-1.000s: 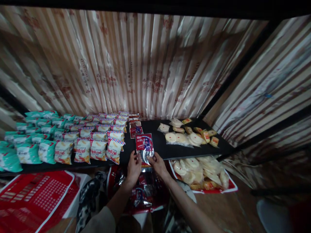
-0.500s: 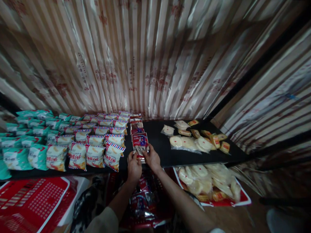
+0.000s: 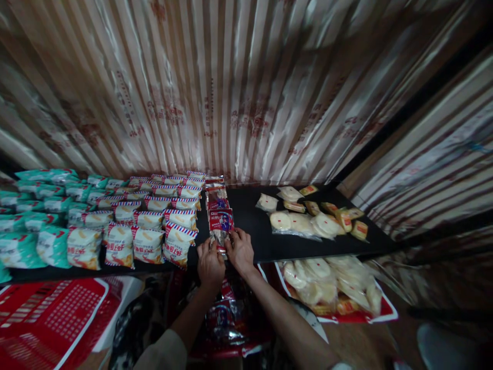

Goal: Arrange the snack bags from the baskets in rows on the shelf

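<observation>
A red packet with a blue figure (image 3: 221, 221) lies at the front of a column of similar red packets (image 3: 216, 197) on the black shelf (image 3: 250, 221). My left hand (image 3: 211, 263) has its bent fingers on the packet's lower left edge. On the lower right edge rest the curled fingers of my right hand (image 3: 239, 251). Both hands hold the packet's near end against the shelf's front. To the left, rows of white shrimp snack bags (image 3: 147, 244) stand beside my left hand.
Teal bags (image 3: 54, 245) fill the shelf's left end. Clear-wrapped pale discs (image 3: 300, 224) and yellow packs lie to the right. Below are a red basket (image 3: 77, 308), a container of red packets (image 3: 227, 318) and a white-rimmed tray (image 3: 385, 314). Corrugated sheeting rises behind.
The view has shifted slightly. My fingers have flattened somewhat over the near end of the front packet, which both hands still touch.
</observation>
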Demonstrator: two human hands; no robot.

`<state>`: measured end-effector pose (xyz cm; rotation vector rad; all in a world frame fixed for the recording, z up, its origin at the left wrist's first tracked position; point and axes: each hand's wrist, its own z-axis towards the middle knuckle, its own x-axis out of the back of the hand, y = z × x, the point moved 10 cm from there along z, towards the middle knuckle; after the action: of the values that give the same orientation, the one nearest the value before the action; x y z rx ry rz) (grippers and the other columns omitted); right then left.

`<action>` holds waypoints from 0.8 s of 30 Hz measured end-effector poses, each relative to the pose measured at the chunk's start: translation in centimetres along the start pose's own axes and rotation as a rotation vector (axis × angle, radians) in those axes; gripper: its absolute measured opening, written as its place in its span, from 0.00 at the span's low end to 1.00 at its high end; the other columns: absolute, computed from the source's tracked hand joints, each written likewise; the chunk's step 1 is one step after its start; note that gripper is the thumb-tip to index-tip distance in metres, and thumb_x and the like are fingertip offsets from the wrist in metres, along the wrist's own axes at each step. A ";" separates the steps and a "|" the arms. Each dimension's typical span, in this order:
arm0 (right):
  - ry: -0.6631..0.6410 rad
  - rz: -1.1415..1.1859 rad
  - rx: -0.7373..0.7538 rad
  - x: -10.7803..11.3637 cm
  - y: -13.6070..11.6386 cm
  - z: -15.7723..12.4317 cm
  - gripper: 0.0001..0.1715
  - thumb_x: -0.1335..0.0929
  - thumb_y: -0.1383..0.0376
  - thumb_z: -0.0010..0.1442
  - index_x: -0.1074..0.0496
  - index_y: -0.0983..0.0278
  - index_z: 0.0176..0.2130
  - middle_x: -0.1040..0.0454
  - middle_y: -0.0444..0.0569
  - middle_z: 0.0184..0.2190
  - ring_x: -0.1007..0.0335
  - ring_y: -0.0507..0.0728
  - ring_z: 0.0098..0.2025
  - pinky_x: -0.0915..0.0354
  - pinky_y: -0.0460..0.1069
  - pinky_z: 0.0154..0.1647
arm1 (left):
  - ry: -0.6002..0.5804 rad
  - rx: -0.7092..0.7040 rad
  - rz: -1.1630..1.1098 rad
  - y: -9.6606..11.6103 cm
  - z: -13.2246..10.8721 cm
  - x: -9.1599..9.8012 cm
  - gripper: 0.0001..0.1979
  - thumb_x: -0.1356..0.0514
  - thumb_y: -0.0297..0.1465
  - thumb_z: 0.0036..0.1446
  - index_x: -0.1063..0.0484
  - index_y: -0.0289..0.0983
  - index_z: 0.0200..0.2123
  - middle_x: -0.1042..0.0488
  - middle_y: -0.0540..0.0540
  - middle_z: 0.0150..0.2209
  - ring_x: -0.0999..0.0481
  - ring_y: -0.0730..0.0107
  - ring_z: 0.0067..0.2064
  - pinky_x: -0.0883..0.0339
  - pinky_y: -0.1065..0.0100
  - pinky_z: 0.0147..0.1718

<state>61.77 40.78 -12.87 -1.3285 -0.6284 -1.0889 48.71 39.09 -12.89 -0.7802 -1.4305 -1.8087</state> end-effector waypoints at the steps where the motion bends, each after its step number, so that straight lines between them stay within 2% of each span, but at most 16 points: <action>1: -0.008 0.002 0.003 -0.1 0.0 0.0 0.20 0.38 0.61 0.60 0.30 0.65 0.50 0.33 0.54 0.51 0.41 0.61 0.51 0.41 0.52 0.54 | -0.002 0.005 0.007 0.0 0.0 0.1 0.19 0.50 0.25 0.56 0.30 0.30 0.50 0.32 0.37 0.51 0.37 0.55 0.52 0.40 0.57 0.54; 6: -0.043 0.032 -0.009 -0.3 0.0 0.3 0.21 0.37 0.60 0.59 0.30 0.64 0.50 0.33 0.54 0.51 0.41 0.61 0.51 0.43 0.53 0.54 | -0.036 0.037 -0.017 0.1 -0.1 0.1 0.21 0.49 0.25 0.54 0.31 0.30 0.51 0.33 0.35 0.52 0.38 0.52 0.54 0.42 0.56 0.55; 9: 0.004 0.138 -0.043 0.4 0.3 0.1 0.18 0.38 0.61 0.60 0.30 0.64 0.48 0.33 0.53 0.51 0.41 0.61 0.51 0.43 0.54 0.54 | -0.028 0.045 -0.055 0.0 -0.4 0.8 0.22 0.49 0.25 0.53 0.32 0.32 0.52 0.35 0.36 0.54 0.40 0.52 0.56 0.44 0.54 0.56; 13: 0.160 0.354 -0.008 2.8 0.2 -2.8 0.17 0.41 0.62 0.62 0.31 0.65 0.45 0.28 0.54 0.45 0.37 0.59 0.48 0.41 0.54 0.52 | 0.051 0.003 -0.149 -0.3 -2.2 3.0 0.17 0.51 0.25 0.55 0.28 0.36 0.46 0.31 0.41 0.50 0.36 0.58 0.53 0.42 0.57 0.55; 15: 0.188 0.451 -0.028 3.2 0.6 -5.2 0.17 0.42 0.60 0.62 0.31 0.65 0.43 0.27 0.54 0.41 0.34 0.58 0.45 0.38 0.52 0.49 | 0.025 -0.053 -0.232 -0.4 -4.0 3.3 0.16 0.53 0.24 0.56 0.27 0.37 0.41 0.28 0.42 0.44 0.33 0.62 0.50 0.40 0.59 0.54; 17: 0.107 0.508 -0.079 1.9 1.2 -7.6 0.18 0.43 0.58 0.63 0.32 0.65 0.43 0.25 0.53 0.39 0.31 0.56 0.42 0.36 0.49 0.45 | -0.106 -0.059 -0.300 -0.8 -6.2 2.0 0.16 0.54 0.23 0.56 0.28 0.37 0.38 0.27 0.43 0.42 0.31 0.65 0.48 0.38 0.62 0.52; 19: -0.116 0.456 -0.142 -1.1 1.6 -9.8 0.18 0.44 0.59 0.64 0.31 0.63 0.44 0.24 0.50 0.36 0.28 0.55 0.39 0.36 0.47 0.43 | -0.317 0.036 -0.311 -2.2 -8.8 -0.7 0.16 0.53 0.22 0.56 0.28 0.38 0.39 0.27 0.45 0.44 0.30 0.68 0.49 0.38 0.65 0.52; 20: -0.238 0.395 -0.177 -2.9 2.0 -11.0 0.18 0.44 0.60 0.64 0.31 0.62 0.44 0.23 0.48 0.36 0.27 0.54 0.38 0.36 0.47 0.42 | -0.376 0.079 -0.300 -2.9 -10.0 -1.7 0.15 0.51 0.21 0.55 0.28 0.38 0.39 0.27 0.45 0.44 0.30 0.69 0.49 0.38 0.66 0.51; 22: -0.431 0.268 -0.235 -5.9 2.9 -13.0 0.16 0.42 0.63 0.63 0.29 0.62 0.42 0.22 0.48 0.35 0.26 0.55 0.38 0.36 0.47 0.41 | -0.449 0.180 -0.264 -4.8 -12.0 -3.6 0.14 0.48 0.19 0.51 0.27 0.36 0.38 0.26 0.43 0.43 0.28 0.66 0.48 0.37 0.64 0.50; 24: -0.538 0.200 -0.261 -8.0 3.6 -14.6 0.11 0.37 0.66 0.58 0.26 0.62 0.39 0.21 0.50 0.35 0.25 0.57 0.39 0.36 0.47 0.40 | -0.499 0.302 -0.222 -7.1 -13.5 -5.2 0.14 0.45 0.18 0.48 0.27 0.34 0.37 0.25 0.41 0.42 0.27 0.62 0.47 0.35 0.63 0.47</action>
<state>58.61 28.51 -24.26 -1.8949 -0.7394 -0.6615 45.38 27.77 -23.87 -0.9856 -2.1281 -1.5564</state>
